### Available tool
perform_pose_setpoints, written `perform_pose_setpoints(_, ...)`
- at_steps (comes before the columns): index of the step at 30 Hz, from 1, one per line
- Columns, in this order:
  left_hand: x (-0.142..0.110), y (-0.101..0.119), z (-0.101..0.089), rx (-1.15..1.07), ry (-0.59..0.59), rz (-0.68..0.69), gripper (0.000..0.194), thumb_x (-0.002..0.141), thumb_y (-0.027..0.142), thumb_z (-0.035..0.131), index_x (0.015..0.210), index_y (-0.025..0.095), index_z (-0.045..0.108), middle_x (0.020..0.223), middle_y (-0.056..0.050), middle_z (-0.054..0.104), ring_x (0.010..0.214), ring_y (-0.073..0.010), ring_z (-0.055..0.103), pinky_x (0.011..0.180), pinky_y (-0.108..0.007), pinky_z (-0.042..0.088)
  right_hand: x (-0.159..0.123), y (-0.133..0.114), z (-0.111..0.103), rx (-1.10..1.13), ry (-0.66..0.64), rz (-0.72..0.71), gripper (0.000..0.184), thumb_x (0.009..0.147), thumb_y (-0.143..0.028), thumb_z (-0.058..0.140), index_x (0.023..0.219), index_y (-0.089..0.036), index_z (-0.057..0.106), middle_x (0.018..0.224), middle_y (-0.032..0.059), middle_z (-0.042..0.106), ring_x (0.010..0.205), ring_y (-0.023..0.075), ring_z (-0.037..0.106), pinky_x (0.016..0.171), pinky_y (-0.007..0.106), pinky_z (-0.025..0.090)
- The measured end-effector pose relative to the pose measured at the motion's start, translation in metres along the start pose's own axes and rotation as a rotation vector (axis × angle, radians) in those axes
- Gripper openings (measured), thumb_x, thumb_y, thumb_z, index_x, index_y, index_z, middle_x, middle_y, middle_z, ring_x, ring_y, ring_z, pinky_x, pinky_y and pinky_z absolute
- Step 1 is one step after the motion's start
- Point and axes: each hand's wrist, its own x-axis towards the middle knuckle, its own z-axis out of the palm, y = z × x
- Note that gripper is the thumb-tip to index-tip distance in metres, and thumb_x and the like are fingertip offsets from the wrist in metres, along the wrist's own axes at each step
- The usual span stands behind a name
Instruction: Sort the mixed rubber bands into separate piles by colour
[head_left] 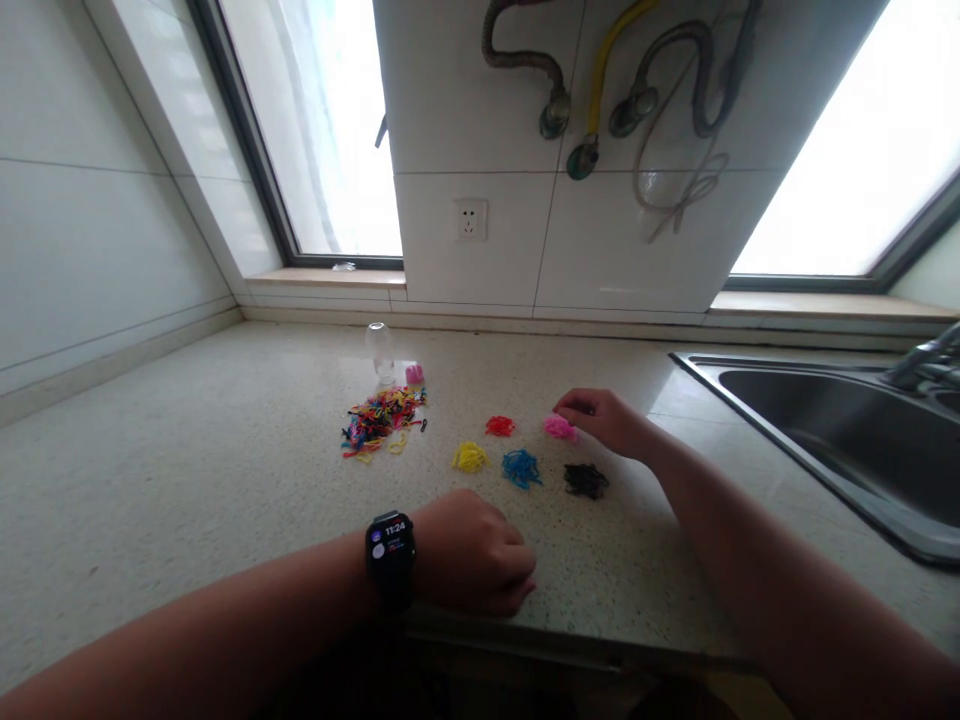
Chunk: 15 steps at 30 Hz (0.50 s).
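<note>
My right hand (600, 418) is at the small pile of pink rubber bands (559, 430), its thumb and fingertips pinched together at the pile's upper edge. Whatever lies in that pinch is too small to make out. My left hand (476, 555), below a black watch (391, 555), rests curled in a loose fist near the counter's front edge, with nothing visible in it. Between the hands lie separate piles of red (500, 427), yellow (470, 458), blue (521, 468) and black rubber bands (586, 480). Farther left is a larger mixed-colour heap of rubber bands (382, 420).
Behind the mixed heap stand a clear plastic bottle (379, 352) and a pink cap (414, 374). A steel sink (810, 440) is set into the speckled counter (225, 470) at right. The tiled wall carries a socket (471, 220) and hoses (607, 60).
</note>
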Motion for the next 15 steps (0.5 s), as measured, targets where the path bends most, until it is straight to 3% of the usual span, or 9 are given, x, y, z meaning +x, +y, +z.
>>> perform_pose_setpoints(6, 0.000, -0.001, -0.001, -0.002, 0.008, -0.016, 0.026, 0.091, 0.033, 0.053, 0.069, 0.019, 0.054, 0.064, 0.000, 0.064, 0.056, -0.0138, 0.061, 0.047, -0.031, 0.032, 0.018, -0.036, 0.012, -0.025, 0.029, -0.062, 0.030, 0.088, -0.040, 0.055, 0.094, -0.016, 0.071, 0.072, 0.0020, 0.065, 0.062, 0.0131, 0.053, 0.058, 0.025, 0.040)
perform_pose_setpoints(11, 0.000, -0.001, -0.002, -0.004, 0.012, -0.009, 0.028, 0.093, 0.033, 0.051, 0.069, 0.019, 0.056, 0.064, -0.001, 0.065, 0.056, -0.0138, 0.061, 0.046, -0.030, 0.032, 0.047, -0.082, 0.037, -0.159, -0.109, -0.198, 0.022, 0.088, -0.030, 0.057, 0.092, -0.015, 0.073, 0.074, 0.0026, 0.069, 0.062, 0.0112, 0.055, 0.060, 0.023, 0.038)
perform_pose_setpoints(15, 0.000, -0.002, -0.003, -0.006, 0.012, -0.014, 0.028, 0.093, 0.035, 0.051, 0.070, 0.019, 0.057, 0.067, -0.001, 0.066, 0.057, -0.0143, 0.062, 0.046, -0.030, 0.032, 0.076, -0.107, 0.067, -0.331, -0.193, -0.260, 0.019, 0.087, -0.026, 0.060, 0.096, -0.019, 0.075, 0.087, 0.0043, 0.074, 0.073, 0.0134, 0.062, 0.067, 0.024, 0.039)
